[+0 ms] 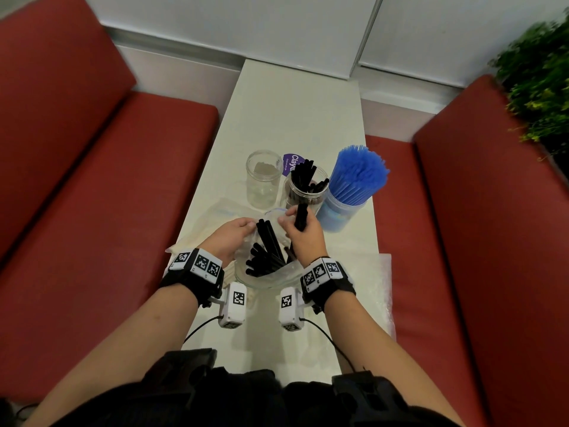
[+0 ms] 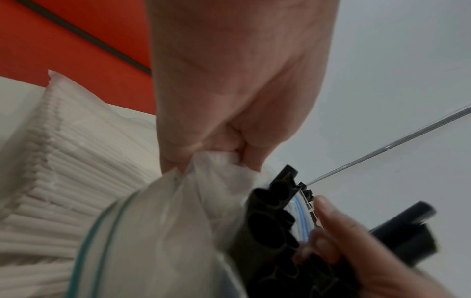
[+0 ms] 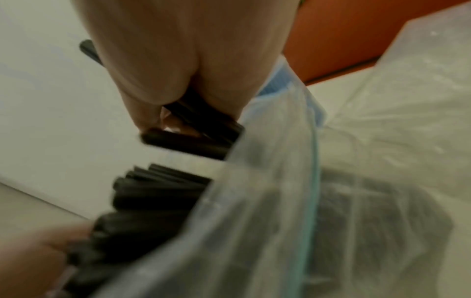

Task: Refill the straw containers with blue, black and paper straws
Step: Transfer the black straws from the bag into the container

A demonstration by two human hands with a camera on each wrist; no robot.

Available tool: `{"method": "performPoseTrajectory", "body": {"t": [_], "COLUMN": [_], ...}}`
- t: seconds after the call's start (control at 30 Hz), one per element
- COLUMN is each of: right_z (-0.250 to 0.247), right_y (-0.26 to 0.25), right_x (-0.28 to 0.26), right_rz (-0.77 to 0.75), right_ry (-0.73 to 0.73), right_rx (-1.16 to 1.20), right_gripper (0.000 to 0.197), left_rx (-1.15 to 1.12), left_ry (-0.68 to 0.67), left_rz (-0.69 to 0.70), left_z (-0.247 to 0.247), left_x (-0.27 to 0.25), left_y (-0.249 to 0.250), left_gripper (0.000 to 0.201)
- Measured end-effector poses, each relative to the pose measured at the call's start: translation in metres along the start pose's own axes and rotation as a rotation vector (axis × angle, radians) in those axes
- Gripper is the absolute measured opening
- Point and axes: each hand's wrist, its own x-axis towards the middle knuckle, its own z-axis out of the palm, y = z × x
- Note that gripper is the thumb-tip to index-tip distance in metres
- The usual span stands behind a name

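Note:
A clear zip bag point(image 1: 264, 278) of black straws point(image 1: 264, 257) stands open on the white table point(image 1: 295, 118) before me. My left hand point(image 1: 231, 238) pinches the bag's rim point(image 2: 219, 161). My right hand point(image 1: 303, 232) grips a small bunch of black straws point(image 1: 301, 215) lifted just above the bag point(image 3: 267, 201). Behind stand three containers: an empty clear jar point(image 1: 264, 178), a clear jar partly filled with black straws point(image 1: 306, 186), and a tub packed with blue straws point(image 1: 354, 183). A pack of white paper straws point(image 2: 51, 181) lies left of the bag.
Red bench seats point(image 1: 92, 180) flank the narrow table on both sides. A crumpled clear plastic bag point(image 1: 381, 288) lies at the table's right edge. A purple round sticker point(image 1: 291, 163) sits behind the jars. A green plant point(image 1: 542, 72) is at far right.

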Motion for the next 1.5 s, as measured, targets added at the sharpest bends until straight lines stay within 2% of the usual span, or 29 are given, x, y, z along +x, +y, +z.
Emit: {"method": "performPoseTrajectory", "body": {"t": [0.1, 0.2, 0.33, 0.43, 0.53, 0.7, 0.83, 0.97, 1.03, 1.13, 1.27, 1.33, 1.43, 1.5], "right_z": [0.004, -0.005, -0.035, -0.059, -0.074, -0.067, -0.05, -0.041, -0.041, -0.043, -0.039, -0.03, -0.016, -0.015], "right_y": [0.007, -0.012, -0.081, -0.137, -0.165, -0.145, -0.109, -0.076, -0.068, -0.068, -0.07, -0.062, -0.044, -0.041], "right_x": [-0.01, -0.002, 0.029, 0.058, 0.082, 0.107, 0.116, 0.12, 0.119, 0.119, 0.116, 0.111, 0.101, 0.097], "right_rz": [0.115, 0.113, -0.036, -0.232, -0.367, -0.311, -0.195, -0.088, -0.099, -0.137, -0.233, -0.238, -0.149, -0.184], "right_ry": [-0.021, -0.007, 0.01, 0.155, 0.255, 0.306, 0.276, 0.235, 0.203, 0.171, 0.174, 0.022, -0.267, -0.293], "right_rx": [0.014, 0.02, 0.132, 0.254, 0.293, 0.26, 0.18, 0.104, 0.084, 0.066, -0.157, -0.384, -0.881, -0.96], "right_gripper": [0.016, 0.025, 0.03, 0.033, 0.035, 0.035, 0.037, 0.029, 0.021, 0.035, 0.038, 0.045, 0.067, 0.067], "left_rx": [0.046, 0.061, 0.016, 0.014, 0.013, 0.01, -0.003, -0.031, -0.026, -0.035, -0.039, -0.04, -0.023, -0.01], "left_ry": [-0.013, -0.006, -0.014, -0.009, -0.002, -0.006, -0.003, -0.003, 0.003, 0.002, -0.014, -0.019, -0.022, -0.022], "left_rz": [-0.001, 0.0, -0.026, -0.018, -0.018, -0.008, -0.031, -0.046, -0.048, -0.046, -0.045, -0.052, -0.053, -0.05], "left_z": [0.002, 0.0, -0.002, 0.0, 0.001, 0.0, -0.004, -0.007, -0.008, -0.008, -0.007, -0.005, -0.003, -0.003], "left_x": [-0.001, -0.001, -0.001, -0.001, 0.0, 0.003, 0.006, 0.008, 0.009, 0.01, 0.011, 0.011, 0.01, 0.009], "left_y": [-0.001, -0.004, -0.003, 0.0, 0.003, 0.003, 0.003, 0.005, 0.006, 0.007, 0.008, 0.009, 0.011, 0.012], "left_gripper": [0.03, 0.03, 0.029, 0.03, 0.031, 0.031, 0.028, 0.03, 0.031, 0.032, 0.033, 0.033, 0.032, 0.032]}}
